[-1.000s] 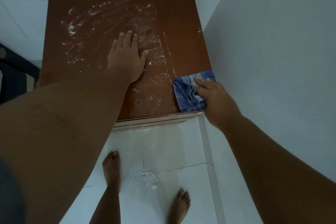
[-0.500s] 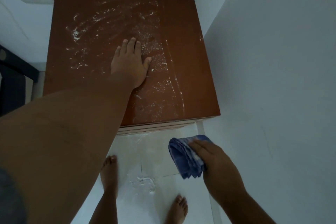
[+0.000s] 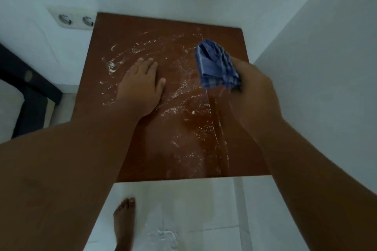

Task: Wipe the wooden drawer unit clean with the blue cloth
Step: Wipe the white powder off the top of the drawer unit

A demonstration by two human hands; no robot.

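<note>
The wooden drawer unit (image 3: 234, 51) fills the middle of the view, seen from above. White powder is smeared over the left and middle of its brown top; a strip along the right side looks clean. My left hand (image 3: 140, 85) lies flat on the top, fingers together, palm down in the powder. My right hand (image 3: 253, 91) grips the bunched blue checked cloth (image 3: 216, 65) over the far right part of the top. Whether the cloth touches the wood I cannot tell.
White walls close in behind and to the right of the unit. A double wall socket (image 3: 75, 19) sits at the back left. A dark piece of furniture (image 3: 30, 87) stands on the left. My bare foot (image 3: 124, 222) and spilled powder (image 3: 163, 236) are on the white floor tiles.
My right hand swept the cloth off the front right corner down over the floor, then lifted it back up to the far right part of the top. My left hand stayed planted.
</note>
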